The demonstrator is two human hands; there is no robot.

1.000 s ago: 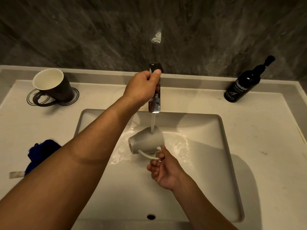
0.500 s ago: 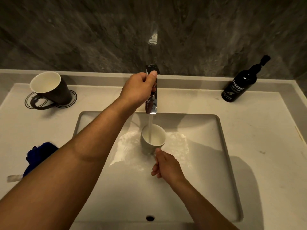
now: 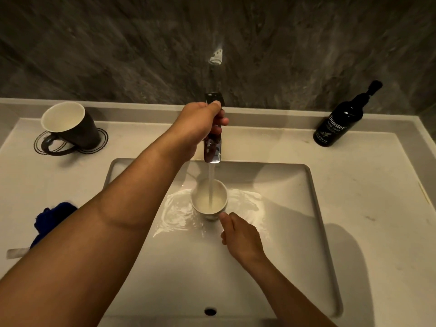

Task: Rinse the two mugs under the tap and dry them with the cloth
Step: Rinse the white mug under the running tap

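Note:
A light grey mug (image 3: 208, 201) stands upright in the sink (image 3: 295, 208) under the chrome tap (image 3: 213, 151), and the running stream falls straight into it. My right hand (image 3: 240, 237) grips its handle from the near side. My left hand (image 3: 197, 122) is closed around the tap lever behind the spout. A dark mug with a white inside (image 3: 69, 126) rests tilted on a round coaster (image 3: 100, 140) at the counter's back left. The blue cloth (image 3: 50, 219) lies on the left counter, partly hidden by my left forearm.
A black hand-wash bottle (image 3: 339, 121) stands at the back right of the counter. Water spreads over the basin floor around the mug. The overflow hole (image 3: 210, 311) sits at the basin's near wall. A dark stone wall rises behind the tap.
The grey mug was on its side with water hitting its outside; my right hand turned it upright, and water now fills it. My left hand stayed on the tap lever.

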